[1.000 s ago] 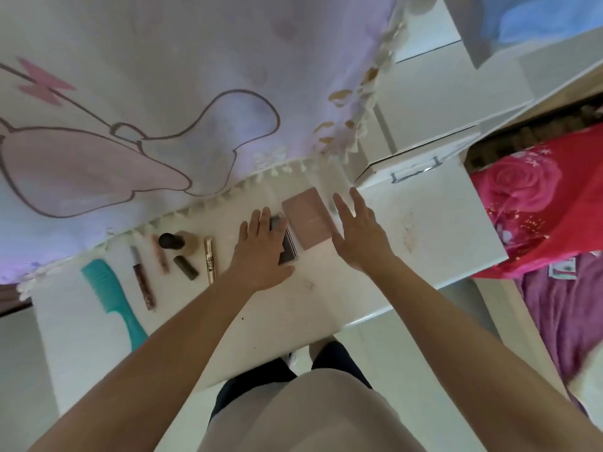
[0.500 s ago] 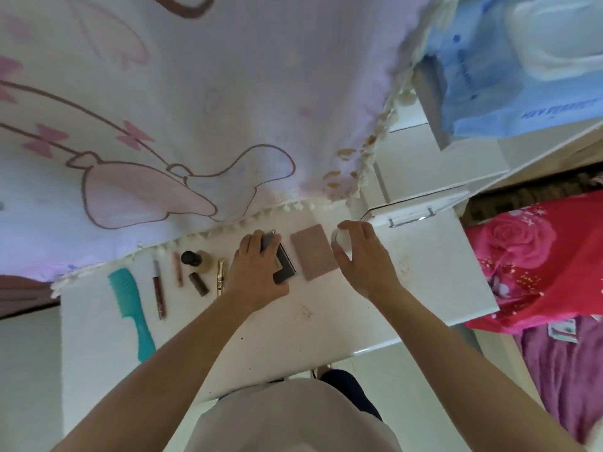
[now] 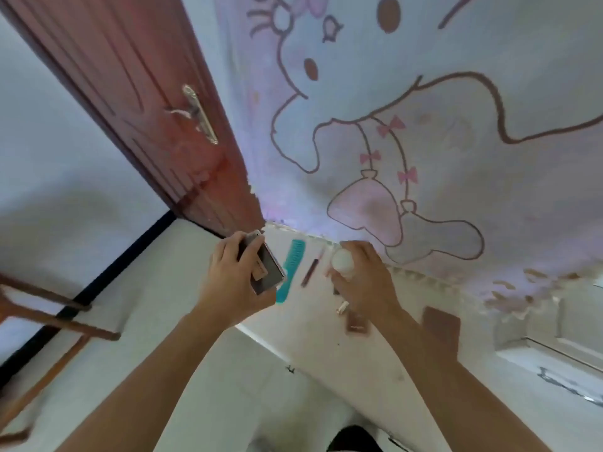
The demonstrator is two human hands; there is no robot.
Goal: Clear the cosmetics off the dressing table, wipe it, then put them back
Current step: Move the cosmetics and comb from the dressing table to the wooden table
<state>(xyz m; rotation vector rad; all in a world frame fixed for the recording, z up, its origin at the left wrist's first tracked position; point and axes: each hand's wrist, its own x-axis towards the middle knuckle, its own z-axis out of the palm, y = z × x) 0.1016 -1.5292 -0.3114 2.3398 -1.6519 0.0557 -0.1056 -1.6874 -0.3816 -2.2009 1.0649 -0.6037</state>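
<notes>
A pale cartoon-printed cloth with a tasselled hem [image 3: 424,125] hangs behind our white counter [image 3: 375,360], beside a reddish-brown wooden door [image 3: 137,102]. Both our hands are raised over the counter's left end. Our left hand [image 3: 233,282] has its fingers [image 3: 225,252] closed around a flat dark rectangular palette case [image 3: 266,267], lifted off the surface and tilted. Our right hand [image 3: 365,282] grips a small white round-topped bottle [image 3: 342,261]. On the counter lie a brown flat rectangular compact [image 3: 440,324], a teal plastic comb [image 3: 291,269] partly behind the case, and a slim dark lip-gloss tube [image 3: 311,269] between the hands.
</notes>
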